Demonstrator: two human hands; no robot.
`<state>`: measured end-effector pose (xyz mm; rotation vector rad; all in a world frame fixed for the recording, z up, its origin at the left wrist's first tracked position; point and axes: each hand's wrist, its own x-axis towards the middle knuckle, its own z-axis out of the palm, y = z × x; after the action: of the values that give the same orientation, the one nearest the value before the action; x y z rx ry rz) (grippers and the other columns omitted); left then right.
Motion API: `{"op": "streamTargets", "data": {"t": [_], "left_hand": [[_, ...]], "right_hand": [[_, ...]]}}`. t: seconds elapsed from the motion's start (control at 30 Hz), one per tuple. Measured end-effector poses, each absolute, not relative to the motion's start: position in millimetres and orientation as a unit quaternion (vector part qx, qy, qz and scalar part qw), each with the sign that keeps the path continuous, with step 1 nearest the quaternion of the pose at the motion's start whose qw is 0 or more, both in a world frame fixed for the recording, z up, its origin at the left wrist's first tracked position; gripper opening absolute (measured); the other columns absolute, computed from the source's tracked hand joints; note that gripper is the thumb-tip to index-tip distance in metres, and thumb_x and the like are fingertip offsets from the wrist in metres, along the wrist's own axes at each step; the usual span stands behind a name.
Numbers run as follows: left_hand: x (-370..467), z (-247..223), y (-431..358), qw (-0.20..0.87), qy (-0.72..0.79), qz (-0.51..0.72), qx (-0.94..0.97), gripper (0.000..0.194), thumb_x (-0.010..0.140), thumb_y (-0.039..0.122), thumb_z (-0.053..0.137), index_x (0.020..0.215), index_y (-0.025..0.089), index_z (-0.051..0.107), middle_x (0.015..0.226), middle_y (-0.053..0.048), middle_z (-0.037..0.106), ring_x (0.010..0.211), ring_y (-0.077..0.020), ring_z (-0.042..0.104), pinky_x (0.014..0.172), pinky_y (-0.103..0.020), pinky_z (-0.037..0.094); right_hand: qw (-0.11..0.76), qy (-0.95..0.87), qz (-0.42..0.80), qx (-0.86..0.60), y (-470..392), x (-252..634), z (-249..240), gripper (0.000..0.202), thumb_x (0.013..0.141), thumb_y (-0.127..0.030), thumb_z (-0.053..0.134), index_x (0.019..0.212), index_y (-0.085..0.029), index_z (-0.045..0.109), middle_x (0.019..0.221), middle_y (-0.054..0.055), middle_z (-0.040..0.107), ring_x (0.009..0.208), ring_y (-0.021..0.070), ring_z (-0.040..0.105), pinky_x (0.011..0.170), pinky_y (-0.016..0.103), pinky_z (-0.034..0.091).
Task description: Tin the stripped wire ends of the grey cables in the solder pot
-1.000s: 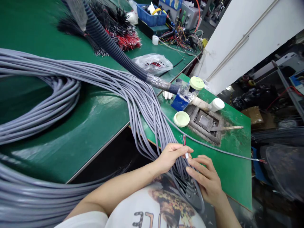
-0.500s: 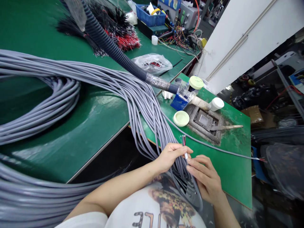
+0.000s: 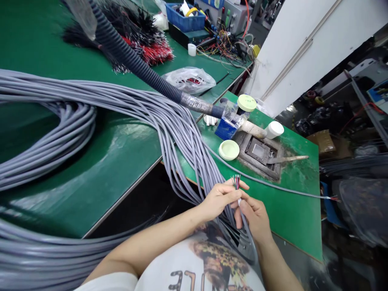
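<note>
Gray cable (image 3: pixel 247 228) is what I have between both hands, low in my head view, in front of the printed shirt and over the near edge of the green counter (image 3: pixel 291 214). My left hand (image 3: pixel 218 199) pinches it near its stripped end, thumb against fingers, with the thin colored wires (image 3: pixel 237 182) fanning up past the fingertips. My right hand (image 3: pixel 257 216) is closed around it just below, thumb laid along the jacket and the other fingers curled in; some of that grip is hidden from me. A white section shows between the two hands.

To the left I see the thick cable bundle (image 3: pixel 182 129) draped across the counter and down over its edge beside my left hand. One loose cable (image 3: pixel 273 184) crosses beyond my hands, its bare-wired end sticking out past the counter's right side. Farther back I have a grimy square frame (image 3: pixel 257 157) with a flat blade (image 3: pixel 286 159) resting across it, a pale green dish (image 3: pixel 229 150) to its left, and a white cup (image 3: pixel 274 129) behind. A ribbed hose (image 3: pixel 130 58) slants in from the upper left toward a blue box (image 3: pixel 226 127).
</note>
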<state>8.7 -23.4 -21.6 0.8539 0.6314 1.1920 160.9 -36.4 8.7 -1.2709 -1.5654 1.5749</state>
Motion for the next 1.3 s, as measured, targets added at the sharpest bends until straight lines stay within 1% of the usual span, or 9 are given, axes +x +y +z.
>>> {"op": "streamTargets", "data": {"t": [0.07, 0.17, 0.23, 0.33, 0.43, 0.53, 0.67, 0.87, 1.3], "left_hand": [[8.8, -21.2, -23.2, 0.697, 0.289, 0.536, 0.379, 0.039, 0.083, 0.042, 0.062, 0.057, 0.013, 0.065, 0.096, -0.011, 0.063, 0.104, -0.0247, 0.055, 0.092, -0.035, 0.039], [9.8, -22.7, -23.3, 0.711, 0.286, 0.554, 0.325, 0.028, 0.080, 0.041, 0.067, 0.087, 0.015, 0.069, 0.097, -0.009, 0.063, 0.090, -0.0190, 0.058, 0.085, -0.032, 0.043], [9.5, -22.7, -23.5, 0.697, 0.298, 0.589, 0.278, 0.034, 0.078, 0.039, 0.070, 0.104, 0.018, 0.064, 0.089, -0.005, 0.062, 0.078, -0.0141, 0.057, 0.075, -0.027, 0.045], [5.8, -18.7, -23.9, 0.608, 0.359, 0.654, 0.271, 0.025, 0.077, 0.034, 0.071, 0.094, 0.018, 0.063, 0.075, 0.000, 0.057, 0.064, -0.0096, 0.050, 0.064, -0.022, 0.042], [1.2, -13.1, -24.6, 0.530, 0.405, 0.656, 0.353, 0.017, 0.078, 0.031, 0.070, 0.082, 0.016, 0.066, 0.067, 0.000, 0.054, 0.060, -0.0098, 0.047, 0.060, -0.022, 0.039], [-0.1, -10.9, -24.6, 0.504, 0.420, 0.632, 0.412, 0.016, 0.080, 0.030, 0.067, 0.085, 0.016, 0.071, 0.064, 0.000, 0.053, 0.057, -0.0099, 0.046, 0.058, -0.022, 0.038], [1.5, -12.2, -22.2, 0.502, 0.441, 0.628, 0.400, 0.016, 0.080, 0.030, 0.066, 0.088, 0.016, 0.071, 0.063, 0.001, 0.053, 0.054, -0.0080, 0.042, 0.054, -0.021, 0.035], [1.3, -10.5, -15.7, 0.524, 0.453, 0.638, 0.338, 0.020, 0.077, 0.033, 0.069, 0.085, 0.015, 0.067, 0.053, 0.006, 0.041, 0.048, -0.0053, 0.032, 0.048, -0.017, 0.029], [1.3, -7.7, -10.3, 0.555, 0.464, 0.612, 0.320, 0.025, 0.073, 0.036, 0.073, 0.082, 0.013, 0.066, 0.051, 0.005, 0.045, 0.049, -0.0060, 0.039, 0.050, -0.018, 0.033]], "right_hand": [[0.309, -0.540, 0.625, -0.472, -34.7, 156.3, 3.5, 0.032, 0.091, -0.040, 0.049, 0.077, -0.015, 0.063, 0.039, -0.005, 0.051, 0.032, 0.0052, 0.034, 0.039, 0.020, 0.025], [0.325, -0.515, 0.635, -0.475, -32.9, 153.1, 0.7, 0.031, 0.089, -0.041, 0.053, 0.074, -0.015, 0.061, 0.038, -0.005, 0.049, 0.033, 0.0052, 0.034, 0.040, 0.020, 0.024], [0.331, -0.511, 0.632, -0.480, -31.6, 153.0, 1.6, 0.031, 0.088, -0.041, 0.054, 0.073, -0.015, 0.060, 0.038, -0.005, 0.048, 0.034, 0.0054, 0.034, 0.041, 0.020, 0.023], [0.336, -0.505, 0.629, -0.486, -29.7, 153.8, 4.0, 0.031, 0.088, -0.042, 0.054, 0.073, -0.015, 0.060, 0.038, -0.006, 0.047, 0.034, 0.0055, 0.034, 0.041, 0.020, 0.023], [0.335, -0.512, 0.620, -0.491, -27.8, 153.8, 5.1, 0.031, 0.087, -0.042, 0.054, 0.074, -0.015, 0.059, 0.039, -0.006, 0.048, 0.035, 0.0059, 0.036, 0.042, 0.020, 0.024], [0.327, -0.526, 0.604, -0.502, -26.6, 152.0, 4.9, 0.030, 0.087, -0.042, 0.055, 0.075, -0.015, 0.059, 0.041, -0.006, 0.049, 0.036, 0.0060, 0.038, 0.042, 0.020, 0.026], [0.321, -0.541, 0.585, -0.511, -25.7, 148.1, 4.7, 0.030, 0.087, -0.042, 0.054, 0.075, -0.015, 0.060, 0.042, -0.006, 0.049, 0.036, 0.0059, 0.038, 0.042, 0.020, 0.027], [0.319, -0.551, 0.579, -0.509, -24.2, 145.0, 2.9, 0.028, 0.088, -0.041, 0.054, 0.077, -0.015, 0.061, 0.042, -0.006, 0.050, 0.037, 0.0051, 0.039, 0.044, 0.019, 0.028], [0.303, -0.586, 0.541, -0.522, -22.4, 140.7, 5.6, 0.030, 0.086, -0.041, 0.053, 0.073, -0.015, 0.061, 0.042, -0.005, 0.051, 0.037, 0.0065, 0.043, 0.045, 0.020, 0.034]]}}
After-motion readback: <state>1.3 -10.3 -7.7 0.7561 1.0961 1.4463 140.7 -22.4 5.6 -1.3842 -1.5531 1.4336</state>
